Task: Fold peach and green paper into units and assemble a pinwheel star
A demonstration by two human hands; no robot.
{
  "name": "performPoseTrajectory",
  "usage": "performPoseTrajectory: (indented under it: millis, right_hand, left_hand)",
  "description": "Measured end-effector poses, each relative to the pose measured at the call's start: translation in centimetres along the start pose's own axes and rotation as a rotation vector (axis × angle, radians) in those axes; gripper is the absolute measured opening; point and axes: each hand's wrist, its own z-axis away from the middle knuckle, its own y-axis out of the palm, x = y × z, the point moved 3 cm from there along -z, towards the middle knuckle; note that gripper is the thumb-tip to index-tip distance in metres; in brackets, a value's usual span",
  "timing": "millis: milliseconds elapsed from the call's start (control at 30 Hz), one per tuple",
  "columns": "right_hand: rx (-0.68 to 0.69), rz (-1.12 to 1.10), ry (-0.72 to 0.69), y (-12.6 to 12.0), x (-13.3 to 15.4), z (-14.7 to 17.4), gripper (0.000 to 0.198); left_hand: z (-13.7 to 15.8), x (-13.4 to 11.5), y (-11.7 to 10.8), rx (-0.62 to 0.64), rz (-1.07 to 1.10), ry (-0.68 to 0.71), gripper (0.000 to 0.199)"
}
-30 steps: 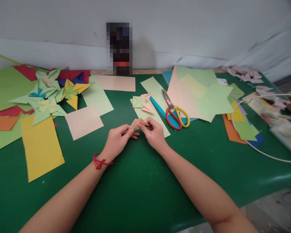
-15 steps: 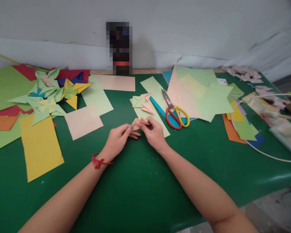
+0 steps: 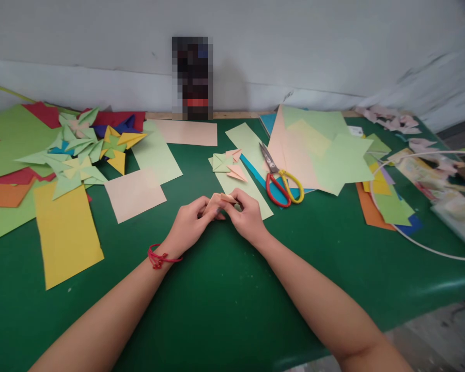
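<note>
Between my two hands is a small folded peach paper [image 3: 216,198], partly covered by the fingers. My left hand [image 3: 191,221], with a red cord bracelet at the wrist, pinches its left side. On the other side my right hand [image 3: 248,214] grips it between thumb and fingers. Just beyond the hands, a partly assembled green and peach origami piece [image 3: 225,163] lies on a pale green paper strip [image 3: 251,194]. Scissors [image 3: 277,178] with one red and one yellow handle rest to the right of it, blades slightly apart.
Finished origami stars [image 3: 77,155] are heaped at the left above coloured sheets. A yellow sheet [image 3: 67,237] and a peach rectangle [image 3: 135,195] lie nearer. Stacked pale sheets [image 3: 333,160] are at back right. A white cable [image 3: 418,248] loops over paper scraps. A blurred upright device [image 3: 192,77] leans on the wall.
My fingers have closed further round the peach paper, which has tilted and shows less of its face. The view has shifted very slightly; the other papers and scissors stay put.
</note>
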Motion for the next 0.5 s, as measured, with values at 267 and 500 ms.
performPoseTrajectory:
  millis: [267, 500]
  right_hand:
    - [0.061, -0.110, 0.050, 0.14, -0.26, -0.19, 0.025]
    - [0.090, -0.168, 0.051, 0.28, -0.46, -0.23, 0.023]
  left_hand:
    - [0.10, -0.28, -0.06, 0.048, 0.019, 0.020, 0.021]
    - [-0.04, -0.02, -0.03, 0.004, 0.055, -0.007, 0.018]
